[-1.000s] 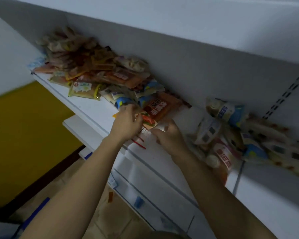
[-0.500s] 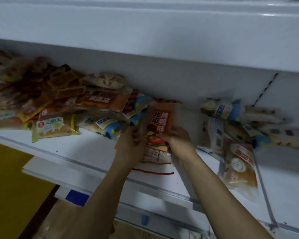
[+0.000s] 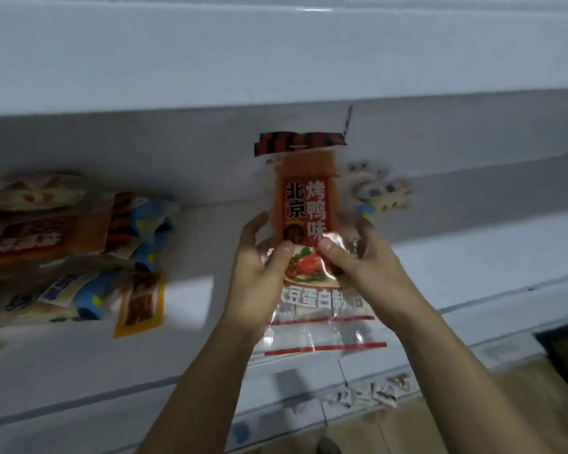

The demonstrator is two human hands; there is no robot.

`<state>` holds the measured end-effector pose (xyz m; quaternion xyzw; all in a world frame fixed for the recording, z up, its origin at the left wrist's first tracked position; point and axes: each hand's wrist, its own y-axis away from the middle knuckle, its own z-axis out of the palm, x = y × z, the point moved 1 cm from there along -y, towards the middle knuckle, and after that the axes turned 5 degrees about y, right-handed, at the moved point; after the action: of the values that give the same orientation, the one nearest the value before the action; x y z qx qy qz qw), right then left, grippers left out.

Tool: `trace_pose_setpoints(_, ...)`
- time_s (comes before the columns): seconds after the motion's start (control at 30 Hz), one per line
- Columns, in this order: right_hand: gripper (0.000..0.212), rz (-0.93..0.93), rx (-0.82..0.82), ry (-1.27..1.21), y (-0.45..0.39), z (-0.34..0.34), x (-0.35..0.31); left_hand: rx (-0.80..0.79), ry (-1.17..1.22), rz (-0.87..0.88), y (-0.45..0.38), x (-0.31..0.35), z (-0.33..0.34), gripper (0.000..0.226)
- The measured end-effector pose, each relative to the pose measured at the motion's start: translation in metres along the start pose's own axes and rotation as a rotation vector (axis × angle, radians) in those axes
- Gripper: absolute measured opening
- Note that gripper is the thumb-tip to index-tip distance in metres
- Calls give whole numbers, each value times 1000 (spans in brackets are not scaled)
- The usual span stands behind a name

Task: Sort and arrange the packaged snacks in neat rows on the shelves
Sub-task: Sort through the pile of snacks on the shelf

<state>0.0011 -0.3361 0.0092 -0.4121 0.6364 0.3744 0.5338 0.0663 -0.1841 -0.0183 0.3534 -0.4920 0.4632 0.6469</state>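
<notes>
Head view. A Peking-duck-flavour snack packet [image 3: 304, 224] is held upright in front of the white shelf [image 3: 191, 299], well clear of its surface, printed face turned toward the camera. The orientation is judged to serve label reading, so that the packet can be matched to its kind before a row is chosen.

The left hand [image 3: 259, 267] is pinching the packet's left edge, thumb on the front just left of the duck picture, fingers curled behind. The right hand [image 3: 358, 260] is pinching the right edge in the same way, thumb on the front, fingers folded round the clear film. A two-sided grip is judged necessary because the film is limp; the clear lower part hangs loose below both hands.

To the left of the held packet, an unsorted heap of snack packets [image 3: 76, 253] lies on the shelf, overlapping at mixed angles. An orange-edged sachet [image 3: 141, 303] lies at the heap's near edge, closest to the held packet. To the right of the held packet and further back, a small cluster of pale packets [image 3: 382, 191] rests against the back panel; detail is blurred.

The stretch of shelf directly behind the held packet carries no neat row, so sorting is judged to be at an early stage.
</notes>
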Motion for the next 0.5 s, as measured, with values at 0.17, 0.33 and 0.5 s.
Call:
trace_pose_setpoints(0.17, 64, 130, 111, -23, 21, -88, 14, -49, 33, -61, -11, -22, 89, 40)
trace_pose_setpoints(0.33, 44, 171, 370, -102, 42, -179, 46, -44, 50, -171, -24, -55, 187, 23)
trace_pose_setpoints(0.5, 36, 168, 619, 30, 25, -310, 96, -190, -181, -200, -43, -111, 311, 25)
